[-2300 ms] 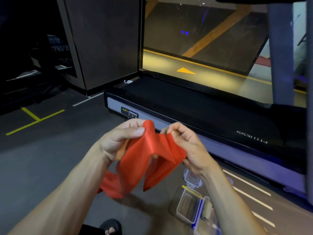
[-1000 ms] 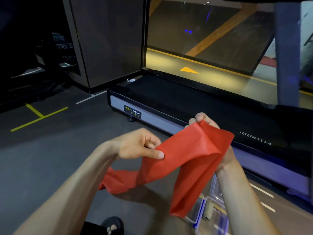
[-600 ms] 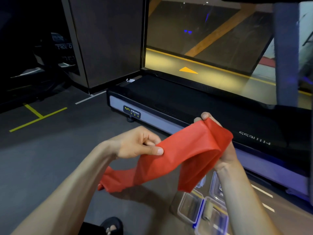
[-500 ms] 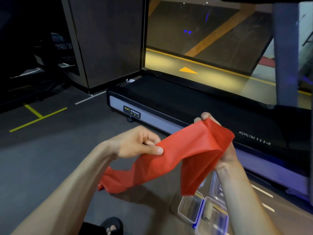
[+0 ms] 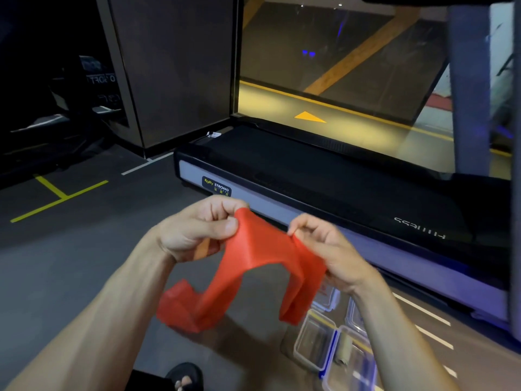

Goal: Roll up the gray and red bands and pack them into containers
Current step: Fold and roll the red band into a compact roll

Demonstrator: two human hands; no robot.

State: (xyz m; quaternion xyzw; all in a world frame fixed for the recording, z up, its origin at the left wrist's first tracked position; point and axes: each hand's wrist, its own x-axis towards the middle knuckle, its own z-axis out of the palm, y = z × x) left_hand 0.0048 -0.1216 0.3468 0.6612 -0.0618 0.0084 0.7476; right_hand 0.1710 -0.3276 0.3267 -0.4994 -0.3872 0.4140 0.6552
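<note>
Red band (image 5: 262, 249) hangs between your hands, its long axis running left to right and both ends drooping down. Your left hand (image 5: 197, 230) pinches it at the upper fold; your right hand (image 5: 324, 246) pinches the other side, equally near. I judge the rolling must start from one end. Clear containers (image 5: 318, 342) lie on the floor (image 5: 70, 263) below your right arm, beside a treadmill (image 5: 324, 176).

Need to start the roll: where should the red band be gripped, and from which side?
Judging by the drape, grip the short free end of the red band hanging below the right hand, from the right. The left hand holds the long, crumpled tail.
</note>
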